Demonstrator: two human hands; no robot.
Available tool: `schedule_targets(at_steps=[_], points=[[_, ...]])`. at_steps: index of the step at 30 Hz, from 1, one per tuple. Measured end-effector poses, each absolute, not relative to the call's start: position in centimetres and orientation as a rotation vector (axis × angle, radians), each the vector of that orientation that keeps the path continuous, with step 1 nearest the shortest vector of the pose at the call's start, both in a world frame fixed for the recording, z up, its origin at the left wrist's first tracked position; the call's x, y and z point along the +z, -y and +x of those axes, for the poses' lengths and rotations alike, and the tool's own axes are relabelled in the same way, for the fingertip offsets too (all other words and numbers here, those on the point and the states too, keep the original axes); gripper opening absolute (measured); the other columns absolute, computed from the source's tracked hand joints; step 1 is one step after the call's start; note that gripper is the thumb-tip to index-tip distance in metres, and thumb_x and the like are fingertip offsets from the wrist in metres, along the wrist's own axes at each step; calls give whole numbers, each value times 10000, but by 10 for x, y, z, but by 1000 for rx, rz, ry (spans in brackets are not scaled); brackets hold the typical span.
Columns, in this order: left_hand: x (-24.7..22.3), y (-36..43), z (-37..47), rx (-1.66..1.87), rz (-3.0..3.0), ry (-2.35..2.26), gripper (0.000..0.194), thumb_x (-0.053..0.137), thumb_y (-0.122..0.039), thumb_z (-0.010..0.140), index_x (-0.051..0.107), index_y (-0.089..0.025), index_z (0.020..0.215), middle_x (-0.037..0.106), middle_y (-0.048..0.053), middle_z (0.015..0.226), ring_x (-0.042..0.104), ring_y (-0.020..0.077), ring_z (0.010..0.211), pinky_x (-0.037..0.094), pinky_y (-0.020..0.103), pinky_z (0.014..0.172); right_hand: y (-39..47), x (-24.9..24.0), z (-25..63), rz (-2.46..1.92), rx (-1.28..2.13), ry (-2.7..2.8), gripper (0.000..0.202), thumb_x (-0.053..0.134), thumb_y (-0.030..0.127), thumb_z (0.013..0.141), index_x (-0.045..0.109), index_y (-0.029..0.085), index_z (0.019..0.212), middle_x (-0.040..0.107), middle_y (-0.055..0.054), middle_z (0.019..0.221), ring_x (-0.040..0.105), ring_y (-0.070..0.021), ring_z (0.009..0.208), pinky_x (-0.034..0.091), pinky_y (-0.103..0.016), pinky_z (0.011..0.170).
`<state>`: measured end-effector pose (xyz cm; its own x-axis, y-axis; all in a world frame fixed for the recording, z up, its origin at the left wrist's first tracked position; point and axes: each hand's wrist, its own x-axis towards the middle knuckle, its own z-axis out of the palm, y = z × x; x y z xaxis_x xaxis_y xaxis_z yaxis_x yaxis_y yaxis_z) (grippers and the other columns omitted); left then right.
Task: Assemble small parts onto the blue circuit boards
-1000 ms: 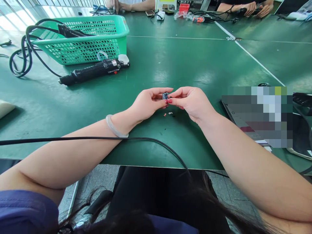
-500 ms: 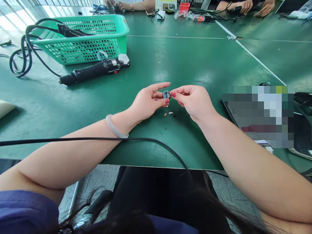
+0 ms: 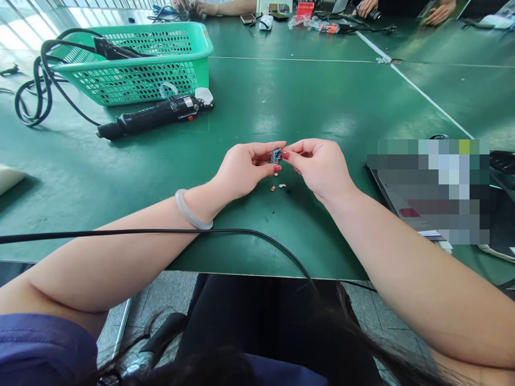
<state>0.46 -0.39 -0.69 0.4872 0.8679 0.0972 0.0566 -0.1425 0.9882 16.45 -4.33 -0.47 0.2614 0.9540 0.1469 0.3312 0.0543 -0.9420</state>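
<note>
Between the thumb and fingers of my left hand [image 3: 245, 166] sits a small blue-grey part [image 3: 276, 156] with dark and metallic details; its exact kind is too small to make out. My right hand [image 3: 317, 161] is closed in a pinch at the part's right side, thumb against forefinger. Whether those fingertips grip the part itself or something tiny is hidden. On the table just below the hands lie a small white piece [image 3: 282, 185] and a tiny reddish piece [image 3: 272, 188].
A green basket [image 3: 161, 80] holding black cables stands at the back left, with a black electric screwdriver [image 3: 153, 117] before it. A black cable [image 3: 241, 231] crosses above my left forearm. A grey laptop-like slab [image 3: 394, 193], partly blurred, lies right. Other people's hands [image 3: 440, 12] rest at the far edge.
The blue-grey part has turned and tilted between my fingers. My left forefinger has come down closer to it and to my right hand. At the far right, another person's hands have moved apart.
</note>
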Motion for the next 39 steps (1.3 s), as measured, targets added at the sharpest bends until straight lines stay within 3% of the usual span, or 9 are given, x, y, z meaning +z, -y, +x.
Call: schedule_targets(at_steps=[7,12,20,26,31,39], points=[[-5,6,5,857,1637,-809,420,767,-119,713,737,-196,1125,739,23,873,662,192,961,529,332,909,45,-5,164,-1526,611,1388,132,682,304,797,677,195,724,621,-16,674,512,-140,623,416,-330,640],[-7,4,4,840,1655,-809,393,712,-145,775,711,-182,1165,734,24,860,677,163,846,548,334,870,46,-3,161,-1530,476,1489,117,641,256,813,661,186,721,660,-37,776,533,-149,661,429,-342,683],[5,8,3,840,1610,-849,276,687,-110,792,693,-164,1062,614,-16,618,670,148,718,554,338,828,48,-1,159,-1533,404,1531,115,638,252,821,667,189,730,665,-39,818,543,-157,695,423,-338,686],[8,4,5,891,1449,-901,227,667,-91,801,646,-150,1020,662,23,734,660,122,739,551,319,822,45,-3,166,-1609,503,1566,185,647,346,830,705,197,738,638,-23,695,530,-151,654,408,-323,639],[0,-4,6,934,1311,-981,180,646,-90,823,605,-141,991,690,35,815,640,83,687,556,279,779,39,-13,171,-1783,484,1789,96,746,284,719,751,210,781,655,-21,744,543,-156,680,417,-322,637],[0,-2,9,902,1215,-976,114,559,-59,886,569,-153,949,686,21,847,675,82,712,556,244,759,38,-14,169,-1811,342,1922,162,607,221,827,759,194,778,689,-55,805,573,-173,729,405,-328,646]])
